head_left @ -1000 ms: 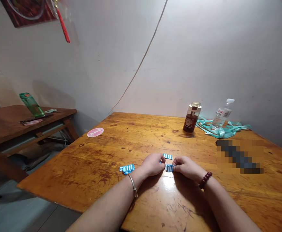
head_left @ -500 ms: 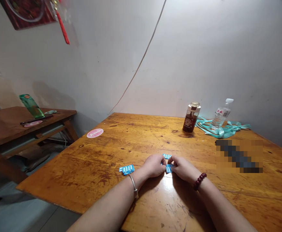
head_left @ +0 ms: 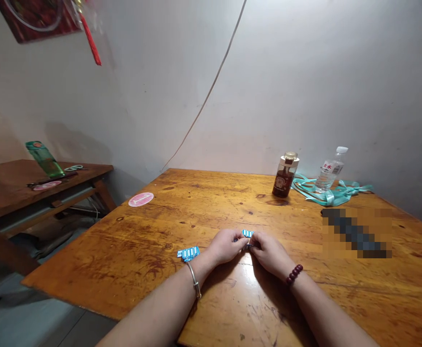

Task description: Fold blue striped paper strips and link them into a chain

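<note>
Over the wooden table [head_left: 211,197] my left hand [head_left: 227,246] and my right hand [head_left: 270,251] meet, fingertips almost touching. My right fingers are closed on a small blue-and-white card, of which only a dark thin edge shows between the hands. The fingers of my left hand are pinched together too; what they hold is mostly hidden. Just beyond the fingertips lies another blue-and-white card [head_left: 247,233], partly covered by my right hand. A small overlapping pile of blue-and-white cards [head_left: 189,253] rests left of my left wrist.
A bottle of dark liquid [head_left: 285,176] stands at the back right. Behind it, a clear water bottle [head_left: 329,174] leans amid turquoise ribbon [head_left: 341,195]. A blurred-out dark object [head_left: 357,233] lies at right, a pink round sticker [head_left: 141,199] at left. A green bottle [head_left: 44,159] is on another table.
The blue-and-white cards in my right fingers have turned from face-up to nearly edge-on and are now mostly hidden. My left fingers have straightened a little. The view has shifted slightly.
</note>
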{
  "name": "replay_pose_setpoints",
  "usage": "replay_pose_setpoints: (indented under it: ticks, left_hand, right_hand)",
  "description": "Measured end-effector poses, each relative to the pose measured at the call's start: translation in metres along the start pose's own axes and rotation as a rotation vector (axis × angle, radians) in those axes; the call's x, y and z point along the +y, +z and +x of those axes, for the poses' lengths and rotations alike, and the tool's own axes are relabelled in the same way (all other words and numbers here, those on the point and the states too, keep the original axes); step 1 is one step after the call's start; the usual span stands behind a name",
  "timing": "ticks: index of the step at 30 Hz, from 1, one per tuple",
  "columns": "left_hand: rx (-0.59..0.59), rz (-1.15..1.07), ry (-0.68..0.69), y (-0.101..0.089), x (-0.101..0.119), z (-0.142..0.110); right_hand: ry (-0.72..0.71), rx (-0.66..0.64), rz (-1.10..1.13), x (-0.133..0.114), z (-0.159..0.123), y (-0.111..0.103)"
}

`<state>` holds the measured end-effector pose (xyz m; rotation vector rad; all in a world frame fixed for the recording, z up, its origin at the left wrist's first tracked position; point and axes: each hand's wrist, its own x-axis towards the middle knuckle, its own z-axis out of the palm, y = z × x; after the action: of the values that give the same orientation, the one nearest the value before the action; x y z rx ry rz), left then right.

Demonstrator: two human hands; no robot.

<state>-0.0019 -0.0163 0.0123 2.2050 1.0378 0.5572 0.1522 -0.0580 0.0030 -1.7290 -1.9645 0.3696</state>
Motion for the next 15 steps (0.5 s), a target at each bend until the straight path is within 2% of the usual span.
replay_pose_setpoints:
  ticks: [5, 9, 13, 15]
  left_hand:
    - [0.005, 0.027, -0.01, 0.007, 0.001, 0.0]
    - [0.006, -0.032, -0.033, 0.003, -0.001, 0.001]
    - [-0.135, -0.26, -0.085, -0.008, -0.005, -0.002]
    - [-0.178, -0.292, -0.129, -0.012, -0.007, -0.003]
  right_hand:
    - [-0.02, -0.009, 0.009, 0.001, 0.0, 0.001]
    - [-0.005, -0.027, 0.056, 0.001, 0.0, -0.003]
    - [0.037, -0.035, 0.091, 0.001, 0.001, -0.004]
    - [0.039, -0.043, 0.098, 0.001, 0.001, -0.003]
